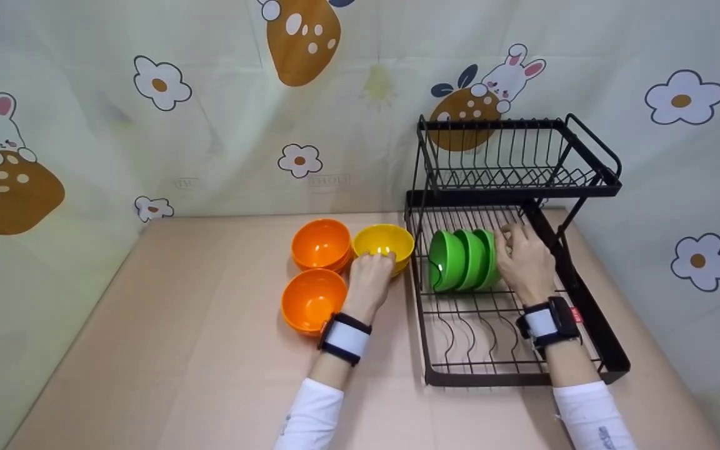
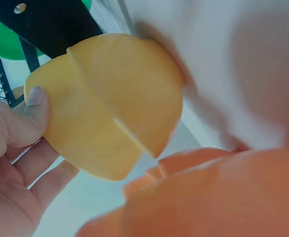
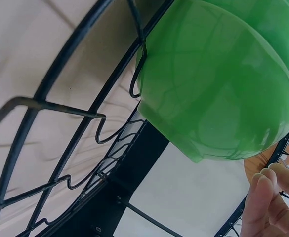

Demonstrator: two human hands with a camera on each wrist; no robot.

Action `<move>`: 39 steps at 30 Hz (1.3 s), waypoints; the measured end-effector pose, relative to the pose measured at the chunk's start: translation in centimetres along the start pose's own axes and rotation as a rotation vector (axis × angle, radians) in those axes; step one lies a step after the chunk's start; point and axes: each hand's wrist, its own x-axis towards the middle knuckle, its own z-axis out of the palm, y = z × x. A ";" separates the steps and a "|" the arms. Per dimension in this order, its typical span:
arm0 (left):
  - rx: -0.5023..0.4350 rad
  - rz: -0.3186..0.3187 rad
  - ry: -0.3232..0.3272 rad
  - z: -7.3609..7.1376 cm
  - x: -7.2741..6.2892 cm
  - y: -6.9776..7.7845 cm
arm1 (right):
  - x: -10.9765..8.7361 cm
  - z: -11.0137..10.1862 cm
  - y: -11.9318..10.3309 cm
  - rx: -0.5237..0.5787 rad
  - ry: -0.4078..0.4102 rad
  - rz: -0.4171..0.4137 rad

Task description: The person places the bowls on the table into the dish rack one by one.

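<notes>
My left hand (image 1: pixel 370 275) pinches the rim of the upper of two nested yellow bowls (image 1: pixel 382 237). In the left wrist view the thumb (image 2: pixel 37 111) lies against the yellow bowl (image 2: pixel 92 118), and the other fingers are spread below it. Three green bowls (image 1: pixel 446 261) stand on edge in a row on the rack's lower tier. My right hand (image 1: pixel 527 262) is just right of them, its fingers loosely bent and nothing between them. The right wrist view has its fingertips (image 3: pixel 260 190) apart from the nearest green bowl (image 3: pixel 218 94).
Two groups of orange bowls, one behind (image 1: pixel 321 244) and one in front (image 1: pixel 314 301), stand left of my left hand. The black two-tier dish rack (image 1: pixel 491 379) is on the right of the table (image 1: pixel 166 350), its upper basket (image 1: pixel 516 181) overhanging the back. A patterned cloth (image 1: pixel 222 144) hangs behind.
</notes>
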 end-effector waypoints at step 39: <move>-0.062 0.276 0.322 -5.2 -1.0 2.2 | -0.2 -0.6 -0.3 0.112 -0.027 -0.059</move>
